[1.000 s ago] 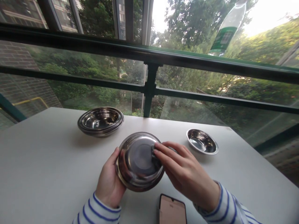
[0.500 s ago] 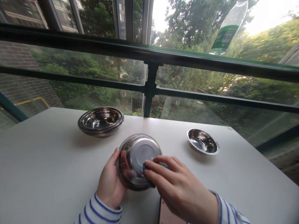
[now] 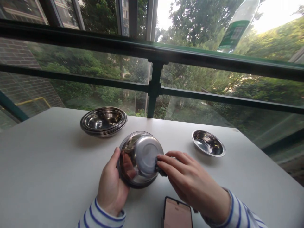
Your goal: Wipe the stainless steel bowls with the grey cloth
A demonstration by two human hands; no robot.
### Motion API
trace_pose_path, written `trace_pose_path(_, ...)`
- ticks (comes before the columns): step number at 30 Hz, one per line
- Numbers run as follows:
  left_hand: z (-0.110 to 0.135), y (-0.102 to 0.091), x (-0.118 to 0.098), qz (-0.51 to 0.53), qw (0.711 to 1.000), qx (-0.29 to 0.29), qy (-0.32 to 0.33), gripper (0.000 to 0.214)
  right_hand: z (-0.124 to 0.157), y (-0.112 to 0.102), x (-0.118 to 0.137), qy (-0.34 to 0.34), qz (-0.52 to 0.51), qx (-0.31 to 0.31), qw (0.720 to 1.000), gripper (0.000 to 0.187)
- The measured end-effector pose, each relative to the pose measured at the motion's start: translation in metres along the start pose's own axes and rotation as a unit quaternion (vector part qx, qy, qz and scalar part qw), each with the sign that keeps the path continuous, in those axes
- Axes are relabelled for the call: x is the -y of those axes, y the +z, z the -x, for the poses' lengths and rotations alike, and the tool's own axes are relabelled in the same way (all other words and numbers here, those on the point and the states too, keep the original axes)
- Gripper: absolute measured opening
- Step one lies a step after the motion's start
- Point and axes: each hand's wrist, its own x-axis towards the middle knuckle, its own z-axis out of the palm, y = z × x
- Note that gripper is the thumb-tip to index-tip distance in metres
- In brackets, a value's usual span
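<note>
A shiny metal bowl point(image 3: 140, 160) is tilted up above the table, its underside facing me. My left hand point(image 3: 114, 185) is closed on its left rim, the thumb along the edge and the fingers behind it. My right hand point(image 3: 187, 177) pinches a small dark cloth point(image 3: 161, 168) and presses it against the right part of the bowl's base. Most of the cloth is hidden under the fingers. Beneath my right hand lies a phone point(image 3: 177, 213) with a pinkish lit screen.
Several nested metal bowls point(image 3: 104, 122) stand at the back left of the white table point(image 3: 54, 177). A single metal bowl point(image 3: 208, 143) rests upright at the right. Behind the table runs a dark green railing point(image 3: 114, 46), with a plastic bottle point(image 3: 237, 30) on top.
My right hand has moved the cloth rightward and slightly up across the bowl's base. The bowl has turned a little in my left hand. More of the phone shows.
</note>
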Motion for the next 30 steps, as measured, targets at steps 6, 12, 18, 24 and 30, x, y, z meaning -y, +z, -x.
trace_pose_path(6, 0.000, 0.001, 0.002, -0.016, 0.998, 0.015, -0.055, 0.022, -0.003, -0.001, 0.005, -0.033, -0.018, -0.023, 0.999, 0.029)
trace_pose_path(12, -0.001, 0.001, 0.005, -0.019, 0.998, 0.005, -0.064, 0.021, -0.001, -0.004, -0.001, 0.001, -0.001, 0.013, 1.000, 0.032)
trace_pose_path(18, -0.002, -0.001, 0.007, -0.022, 0.997, 0.013, -0.076, 0.018, -0.004, -0.009, 0.001, -0.023, -0.029, 0.031, 0.999, 0.032)
trace_pose_path(24, 0.000, 0.001, 0.009, -0.014, 0.996, 0.005, -0.090, 0.020, -0.006, -0.010, 0.004, -0.033, -0.037, 0.025, 0.998, 0.029)
trace_pose_path(30, 0.003, 0.003, 0.010, -0.005, 0.996, 0.025, -0.081, 0.023, -0.005, -0.012, 0.005, -0.038, -0.045, 0.020, 0.998, 0.030)
